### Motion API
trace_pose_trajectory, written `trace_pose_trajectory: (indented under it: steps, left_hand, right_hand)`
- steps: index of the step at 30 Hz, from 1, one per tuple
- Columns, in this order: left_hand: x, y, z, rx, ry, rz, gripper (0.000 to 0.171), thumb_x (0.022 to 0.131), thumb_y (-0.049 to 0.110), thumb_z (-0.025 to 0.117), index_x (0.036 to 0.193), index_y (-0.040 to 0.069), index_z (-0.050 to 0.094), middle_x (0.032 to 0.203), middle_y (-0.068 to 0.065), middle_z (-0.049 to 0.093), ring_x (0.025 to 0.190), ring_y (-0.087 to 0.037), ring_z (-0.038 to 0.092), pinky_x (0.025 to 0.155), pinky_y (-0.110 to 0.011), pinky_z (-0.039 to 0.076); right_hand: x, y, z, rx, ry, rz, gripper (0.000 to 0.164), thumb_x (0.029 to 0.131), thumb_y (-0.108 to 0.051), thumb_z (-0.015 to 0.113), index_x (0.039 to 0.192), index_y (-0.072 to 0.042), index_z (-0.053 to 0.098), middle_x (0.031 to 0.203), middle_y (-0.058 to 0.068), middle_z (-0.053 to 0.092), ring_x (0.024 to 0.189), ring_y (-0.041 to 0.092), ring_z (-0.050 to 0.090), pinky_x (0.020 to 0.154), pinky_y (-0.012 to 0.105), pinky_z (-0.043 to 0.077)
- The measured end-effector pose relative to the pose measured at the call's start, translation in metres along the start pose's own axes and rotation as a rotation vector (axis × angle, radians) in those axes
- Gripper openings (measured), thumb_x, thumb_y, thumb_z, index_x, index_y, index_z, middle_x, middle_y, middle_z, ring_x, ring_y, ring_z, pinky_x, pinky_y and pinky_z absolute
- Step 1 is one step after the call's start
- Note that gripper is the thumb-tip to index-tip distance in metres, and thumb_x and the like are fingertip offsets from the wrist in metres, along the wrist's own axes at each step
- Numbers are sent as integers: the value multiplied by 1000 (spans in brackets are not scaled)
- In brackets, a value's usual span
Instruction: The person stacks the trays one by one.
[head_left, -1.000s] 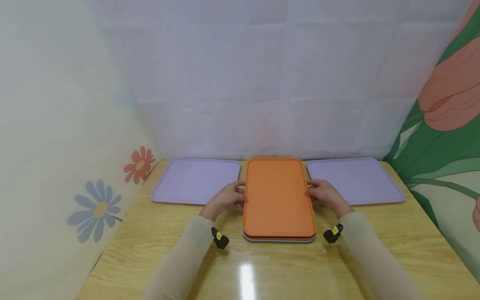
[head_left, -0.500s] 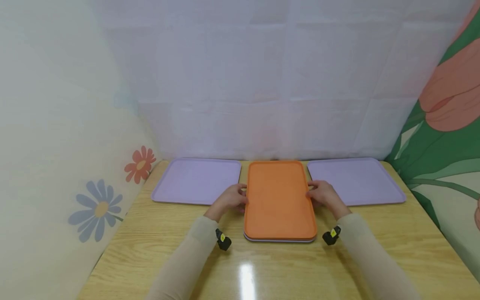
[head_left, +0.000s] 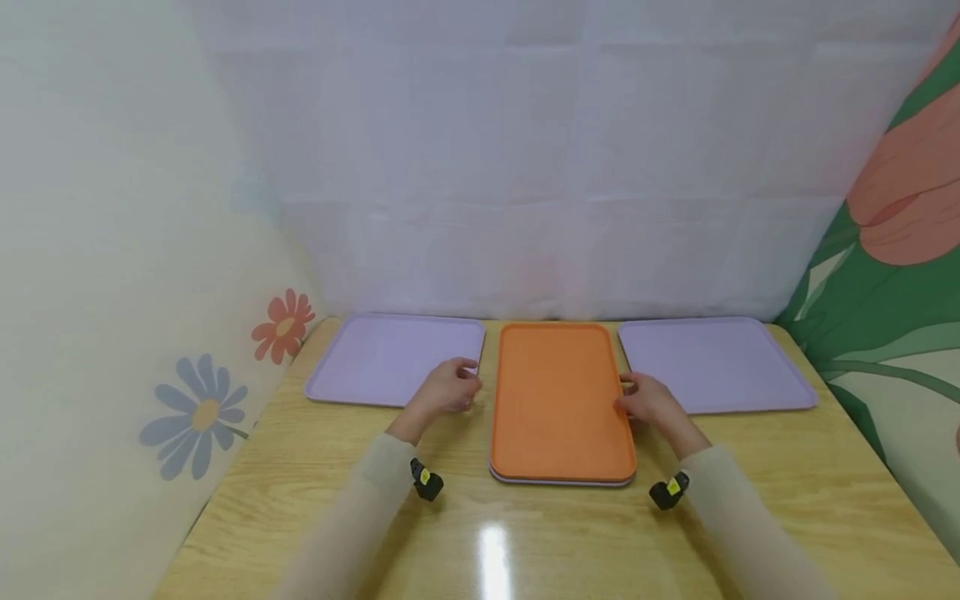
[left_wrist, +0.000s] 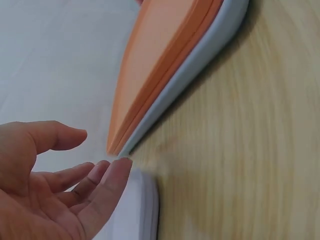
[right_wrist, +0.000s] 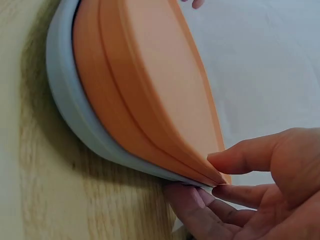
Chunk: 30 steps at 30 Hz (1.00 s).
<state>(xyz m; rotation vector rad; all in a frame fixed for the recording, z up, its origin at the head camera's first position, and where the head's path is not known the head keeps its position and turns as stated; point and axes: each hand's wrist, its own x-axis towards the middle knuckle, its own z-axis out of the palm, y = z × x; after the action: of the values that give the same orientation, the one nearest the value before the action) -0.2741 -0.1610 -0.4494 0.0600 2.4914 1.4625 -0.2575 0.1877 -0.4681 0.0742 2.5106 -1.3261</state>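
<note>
An orange tray [head_left: 562, 400] lies lengthwise on top of a stack in the middle of the wooden table. In the right wrist view another orange rim shows directly beneath it, above a pale tray [right_wrist: 75, 125] at the bottom. My left hand [head_left: 444, 387] is apart from the stack's left side, its fingers loosely bent and holding nothing. At the stack's right edge my right hand [head_left: 651, 402] pinches the orange tray's rim, thumb on top and fingertips at the underside.
One lilac tray [head_left: 393, 358] lies crosswise at the back left, partly behind my left hand. Another lilac tray [head_left: 716, 362] lies at the back right. A white cloth [head_left: 450, 167] hangs behind the table [head_left: 562, 542].
The top orange tray has come down level on the stack and slightly toward me. My left hand has let go and drawn off to the left. My right hand stays at the right edge.
</note>
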Motion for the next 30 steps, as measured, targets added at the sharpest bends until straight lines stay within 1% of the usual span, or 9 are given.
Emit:
trace_pose_trajectory:
  steps: [3,6,11,13,17,19,22,25,30]
  left_hand:
    - [-1,-5,-20,14,75,5,48,95,7,60,140,-8,50,122,-25,62,92,-29,68,69,-31,62]
    - [-1,-15,-44,56,143,0,46,96,10,59,139,-8,52,125,-27,61,102,-35,66,71,-31,62]
    - [-5,-34,-87,137,240,-27,48,97,16,58,138,-8,53,128,-28,61,106,-39,65,73,-29,60]
    - [-7,-40,-104,169,271,-35,48,97,18,58,138,-8,52,130,-29,60,106,-40,65,78,-32,59]
    - [-12,-49,-131,210,302,-69,52,100,24,55,141,-8,49,137,-30,55,120,-41,57,98,-47,53]
    - [-14,-52,-142,218,309,-81,53,101,24,54,142,-9,47,141,-31,51,126,-43,51,105,-53,47]
    - [-14,-56,-155,222,332,-90,53,101,23,54,140,-12,46,142,-34,48,129,-46,47,109,-56,42]
    - [-13,-60,-164,238,346,-93,55,100,22,54,141,-14,45,142,-35,46,129,-48,46,110,-57,40]
    - [-10,-71,-176,241,336,-120,62,100,25,53,147,-12,37,148,-36,39,135,-49,41,114,-59,36]
  right_hand:
    - [-2,0,1,29,-8,-6,67,87,2,61,148,12,35,126,35,55,93,30,67,74,39,62]
    - [-4,0,1,46,-20,-15,69,86,4,60,148,13,33,125,35,54,95,31,65,76,40,62]
    - [-7,3,2,47,-27,-25,69,86,4,60,149,14,32,125,35,55,100,34,64,78,42,62]
    - [-9,4,2,35,-27,-33,68,86,3,60,148,14,32,126,36,55,102,36,64,78,42,62]
    - [-15,7,2,42,-35,-41,68,86,2,59,148,15,32,127,37,54,103,36,64,81,42,61]
    - [-17,9,1,66,-42,-41,68,87,1,59,148,15,32,129,37,53,103,36,65,82,42,61]
    - [-21,11,1,109,-60,-32,68,89,1,59,149,15,30,129,37,52,101,33,65,83,43,61]
    - [-23,14,0,152,-89,-24,68,90,1,58,150,16,27,129,37,51,99,31,66,82,44,61]
    - [-25,16,0,196,-116,-15,69,92,0,58,151,14,24,133,38,48,100,31,66,81,43,61]
